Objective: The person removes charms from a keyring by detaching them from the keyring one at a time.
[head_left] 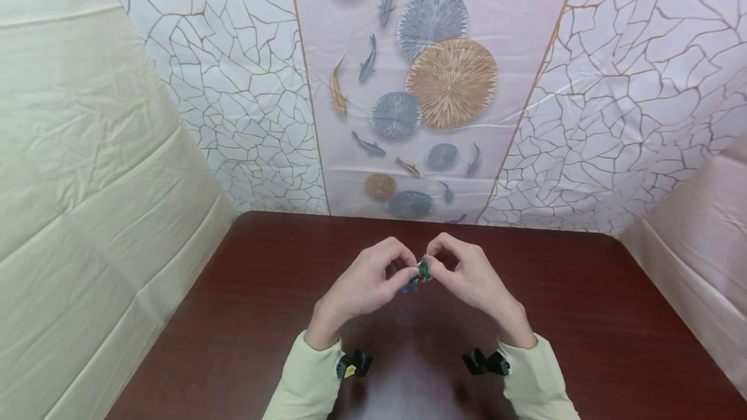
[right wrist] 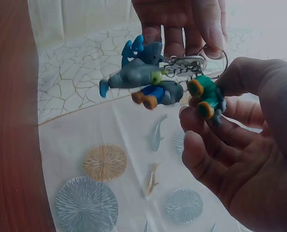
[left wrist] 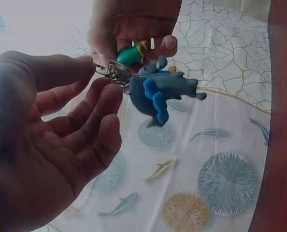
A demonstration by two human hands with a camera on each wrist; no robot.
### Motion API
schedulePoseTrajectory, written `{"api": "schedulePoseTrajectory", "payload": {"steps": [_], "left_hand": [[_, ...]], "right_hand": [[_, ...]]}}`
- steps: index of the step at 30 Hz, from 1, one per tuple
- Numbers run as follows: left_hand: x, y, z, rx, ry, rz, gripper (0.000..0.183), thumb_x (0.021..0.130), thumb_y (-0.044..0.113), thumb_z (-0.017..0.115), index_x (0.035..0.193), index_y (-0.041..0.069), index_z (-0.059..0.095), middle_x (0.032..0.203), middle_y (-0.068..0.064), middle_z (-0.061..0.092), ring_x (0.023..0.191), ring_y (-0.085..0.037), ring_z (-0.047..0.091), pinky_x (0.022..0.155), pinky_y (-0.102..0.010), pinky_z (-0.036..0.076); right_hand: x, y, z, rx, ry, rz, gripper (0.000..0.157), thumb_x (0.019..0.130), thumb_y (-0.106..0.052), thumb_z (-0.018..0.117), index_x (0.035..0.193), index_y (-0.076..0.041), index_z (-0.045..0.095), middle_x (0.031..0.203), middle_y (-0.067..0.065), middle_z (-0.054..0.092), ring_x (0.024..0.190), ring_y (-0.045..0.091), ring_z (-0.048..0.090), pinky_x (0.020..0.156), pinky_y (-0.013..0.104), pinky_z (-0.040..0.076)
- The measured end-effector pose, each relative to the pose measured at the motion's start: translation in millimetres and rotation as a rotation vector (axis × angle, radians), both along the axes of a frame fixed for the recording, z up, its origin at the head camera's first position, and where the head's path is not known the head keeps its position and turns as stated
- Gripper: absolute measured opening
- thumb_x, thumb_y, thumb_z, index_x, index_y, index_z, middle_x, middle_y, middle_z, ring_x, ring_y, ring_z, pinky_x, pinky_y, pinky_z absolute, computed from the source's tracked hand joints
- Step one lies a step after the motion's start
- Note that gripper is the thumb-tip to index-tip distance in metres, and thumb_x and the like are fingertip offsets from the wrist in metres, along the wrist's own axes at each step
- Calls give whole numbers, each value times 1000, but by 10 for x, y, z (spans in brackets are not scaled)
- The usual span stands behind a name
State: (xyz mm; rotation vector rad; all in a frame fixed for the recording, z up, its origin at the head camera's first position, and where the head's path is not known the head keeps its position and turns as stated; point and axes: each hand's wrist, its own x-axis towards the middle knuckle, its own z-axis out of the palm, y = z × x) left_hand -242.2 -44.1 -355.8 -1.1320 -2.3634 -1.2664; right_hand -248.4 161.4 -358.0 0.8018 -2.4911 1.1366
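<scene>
Both hands meet over the table around a metal key ring [right wrist: 226,64] with several small figure charms. My left hand [head_left: 364,277] pinches the ring between thumb and forefinger, its other fingers loosely bent. From the other side, my right hand [head_left: 467,274] pinches the ring beside a green figure charm [right wrist: 207,92] with orange-rimmed feet. Grey charms with blue parts [left wrist: 146,96] dangle from short chains at the ring. A silver metal piece [left wrist: 118,70] sits where the chains gather, partly covered by fingers in the head view.
Below the hands lies a dark reddish-brown table [head_left: 262,316]. A patterned cloth [head_left: 408,167] with fish and round lily-pad shapes hangs behind its far edge. Pale cloth [head_left: 87,180] walls the left side. Each sleeve carries a black wrist device [head_left: 353,364].
</scene>
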Motion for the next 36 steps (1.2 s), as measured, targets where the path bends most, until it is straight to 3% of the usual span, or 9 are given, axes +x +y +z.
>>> {"api": "schedulePoseTrajectory", "payload": {"steps": [6, 17, 24, 28, 36], "left_hand": [[-2, 14, -10, -18, 26, -36, 5, 86, 16, 65, 86, 13, 61, 88, 5, 53, 77, -2, 54, 67, -22, 50], [-8, 12, -42, 11, 27, -119, 6, 86, 12, 64, 86, 15, 60, 94, 6, 51, 76, 2, 56, 64, -15, 49], [-13, 51, -60, 41, 53, -95, 3, 87, 14, 64, 85, 13, 61, 92, 9, 57, 79, -1, 55, 64, -19, 48], [-11, 61, -68, 59, 22, -93, 4, 87, 16, 63, 87, 12, 62, 91, 9, 57, 78, -2, 55, 63, -18, 48], [-22, 69, -74, 70, -12, -79, 3, 88, 15, 62, 90, 14, 63, 91, 10, 56, 74, -2, 54, 61, -19, 47]], "right_hand": [[27, -1, 4, -16, -8, 14, 5, 89, -15, 58, 87, -20, 55, 74, -9, 55, 60, 10, 51, 52, 24, 43], [100, -10, 29, -72, -73, 35, 13, 89, -11, 58, 87, -23, 53, 72, -6, 54, 52, 9, 50, 47, 26, 45], [111, -9, 47, -79, -34, 28, 10, 88, -11, 58, 87, -20, 55, 73, -7, 54, 57, 10, 49, 49, 24, 42], [114, -16, 64, -101, -46, 39, 4, 89, -16, 59, 87, -16, 56, 74, -6, 55, 57, 10, 51, 49, 25, 43], [108, -19, 63, -117, -32, 41, 7, 88, -12, 61, 87, -17, 56, 73, -6, 56, 56, 9, 53, 48, 24, 44]]}}
